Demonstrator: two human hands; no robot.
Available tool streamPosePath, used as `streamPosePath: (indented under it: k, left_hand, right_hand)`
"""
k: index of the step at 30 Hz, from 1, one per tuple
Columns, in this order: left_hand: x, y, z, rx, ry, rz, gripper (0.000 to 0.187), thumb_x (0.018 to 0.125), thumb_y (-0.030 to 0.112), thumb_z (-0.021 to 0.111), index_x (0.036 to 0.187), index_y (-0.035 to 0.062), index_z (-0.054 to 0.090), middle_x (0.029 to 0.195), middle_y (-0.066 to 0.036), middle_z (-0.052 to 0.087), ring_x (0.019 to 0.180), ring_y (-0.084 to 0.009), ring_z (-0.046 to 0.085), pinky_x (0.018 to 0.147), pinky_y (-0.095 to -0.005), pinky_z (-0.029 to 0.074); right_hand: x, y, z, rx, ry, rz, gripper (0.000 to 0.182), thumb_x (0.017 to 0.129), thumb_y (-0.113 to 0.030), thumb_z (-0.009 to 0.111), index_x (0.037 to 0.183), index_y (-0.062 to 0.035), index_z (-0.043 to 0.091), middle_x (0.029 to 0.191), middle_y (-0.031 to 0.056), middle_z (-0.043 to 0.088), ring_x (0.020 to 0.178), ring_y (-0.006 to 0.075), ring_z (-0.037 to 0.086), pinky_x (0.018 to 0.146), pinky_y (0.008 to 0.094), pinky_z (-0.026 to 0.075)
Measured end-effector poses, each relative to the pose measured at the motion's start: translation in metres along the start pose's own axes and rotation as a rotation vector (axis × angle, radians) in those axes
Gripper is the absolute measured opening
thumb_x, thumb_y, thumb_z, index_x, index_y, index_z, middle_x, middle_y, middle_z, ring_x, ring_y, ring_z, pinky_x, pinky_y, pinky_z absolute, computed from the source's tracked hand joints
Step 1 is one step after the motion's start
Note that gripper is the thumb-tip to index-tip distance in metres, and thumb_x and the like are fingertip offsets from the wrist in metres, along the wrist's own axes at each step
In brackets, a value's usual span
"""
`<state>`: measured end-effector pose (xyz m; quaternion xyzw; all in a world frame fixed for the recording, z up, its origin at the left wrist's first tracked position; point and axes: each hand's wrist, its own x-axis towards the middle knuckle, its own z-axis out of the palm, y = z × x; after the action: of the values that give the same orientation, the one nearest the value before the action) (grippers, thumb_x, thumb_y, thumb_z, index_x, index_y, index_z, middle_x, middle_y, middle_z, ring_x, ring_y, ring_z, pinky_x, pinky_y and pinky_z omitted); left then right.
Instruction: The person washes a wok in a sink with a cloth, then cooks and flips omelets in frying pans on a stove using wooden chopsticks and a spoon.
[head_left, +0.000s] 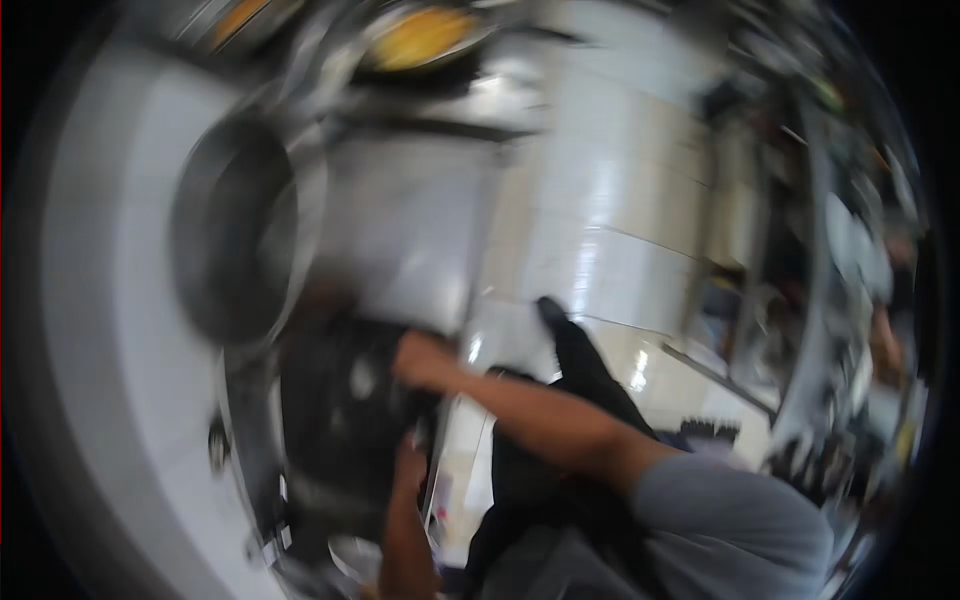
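Motion blur smears the whole view. My right hand (425, 362) is closed in a fist at the right edge of a dark, round pan-like shape (340, 420); whatever it grips is hidden. Just below it, my left hand (410, 465) is curled near the same edge, around something I cannot make out. A pale, blurred patch shows in the middle of the dark shape.
A large round metal pot (182, 235) stands up and left of my hands. Beyond my hands lies a steel counter top (420, 215). Yellow food (425, 38) sits in a container at the top. Tiled floor (640, 265) runs to the right, beside cluttered shelving (815, 290).
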<state>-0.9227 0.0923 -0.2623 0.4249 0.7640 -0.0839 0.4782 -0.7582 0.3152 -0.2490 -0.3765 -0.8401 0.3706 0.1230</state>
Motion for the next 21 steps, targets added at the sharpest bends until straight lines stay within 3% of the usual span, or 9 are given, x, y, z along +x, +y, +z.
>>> streamPosePath:
  k: [1,3,4,6,9,11,13,17,21]
  left_hand:
    - [0.012,-0.032,-0.001,0.380,0.027,-0.182,0.060,0.088,0.025,0.051,0.144,0.0095,0.039,0.145,-0.022,0.039,0.133,-0.0358,0.042,0.104,-0.0438,0.040]
    - [0.037,-0.036,-0.026,0.535,0.315,-0.292,0.052,0.084,0.035,0.059,0.131,0.0130,0.056,0.127,-0.015,0.058,0.116,-0.0283,0.057,0.097,-0.0439,0.046]
    - [0.096,-0.102,0.009,0.707,0.663,-0.014,0.055,0.084,0.032,0.059,0.136,0.0128,0.051,0.122,-0.015,0.060,0.110,-0.0282,0.060,0.093,-0.0443,0.048]
    - [0.145,-0.011,-0.012,0.310,0.386,-0.202,0.061,0.085,0.018,0.055,0.144,0.0105,0.040,0.123,-0.020,0.057,0.111,-0.0320,0.058,0.100,-0.0447,0.042]
    - [0.166,0.018,0.042,0.021,0.432,0.095,0.061,0.085,0.012,0.050,0.145,0.0117,0.039,0.133,-0.021,0.049,0.123,-0.0348,0.049,0.106,-0.0443,0.036]
    - [0.085,0.013,0.025,-0.332,0.145,0.400,0.062,0.085,0.010,0.047,0.147,0.0109,0.036,0.144,-0.024,0.038,0.133,-0.0375,0.039,0.110,-0.0432,0.033]
    - [0.084,-0.089,0.011,0.239,0.260,0.345,0.062,0.085,0.010,0.047,0.146,0.0103,0.037,0.148,-0.028,0.029,0.134,-0.0413,0.036,0.113,-0.0478,0.028]
    - [0.190,-0.048,-0.031,0.239,1.030,-0.777,0.061,0.087,0.018,0.048,0.146,0.0103,0.037,0.146,-0.035,0.029,0.131,-0.0503,0.035,0.105,-0.0608,0.030]
    - [0.264,0.064,-0.056,-0.410,0.979,-0.339,0.060,0.093,0.025,0.045,0.148,0.0059,0.030,0.146,-0.033,0.030,0.135,-0.0493,0.029,0.108,-0.0530,0.030]
  right_hand:
    - [0.002,0.017,0.007,-0.117,0.011,-0.207,0.015,0.072,-0.011,0.058,0.064,-0.0023,0.068,0.068,0.0184,0.064,0.062,0.0321,0.064,0.059,0.0431,0.052]
    - [0.011,0.029,0.020,-0.169,-0.091,-0.188,0.017,0.073,-0.010,0.055,0.065,0.0000,0.065,0.078,0.0223,0.064,0.075,0.0342,0.064,0.075,0.0460,0.052]
    - [0.011,0.017,0.008,-0.069,-0.151,0.014,0.020,0.082,-0.010,0.050,0.081,0.0048,0.063,0.090,0.0278,0.062,0.089,0.0408,0.063,0.083,0.0495,0.050]
    - [0.014,0.014,0.018,0.359,0.081,0.498,0.027,0.091,-0.015,0.043,0.094,0.0081,0.057,0.097,0.0327,0.059,0.097,0.0473,0.060,0.086,0.0525,0.048]
    - [0.012,0.003,-0.005,0.363,0.068,0.507,0.029,0.089,-0.015,0.044,0.095,0.0107,0.054,0.095,0.0379,0.061,0.099,0.0506,0.059,0.089,0.0518,0.048]
    - [0.014,0.002,-0.008,0.385,0.066,0.517,0.028,0.089,-0.015,0.045,0.094,0.0108,0.054,0.096,0.0382,0.061,0.099,0.0505,0.059,0.088,0.0517,0.048]
    - [0.011,0.005,-0.005,0.430,0.078,0.487,0.026,0.089,-0.013,0.046,0.094,0.0113,0.053,0.098,0.0388,0.060,0.099,0.0507,0.059,0.089,0.0517,0.047]
    - [0.015,-0.002,-0.011,0.446,-0.024,0.569,0.028,0.088,-0.014,0.047,0.100,0.0117,0.050,0.101,0.0392,0.059,0.102,0.0521,0.057,0.092,0.0526,0.045]
    - [0.015,-0.004,-0.016,0.450,-0.053,0.568,0.030,0.088,-0.014,0.047,0.101,0.0120,0.050,0.101,0.0398,0.059,0.102,0.0518,0.057,0.092,0.0523,0.045]
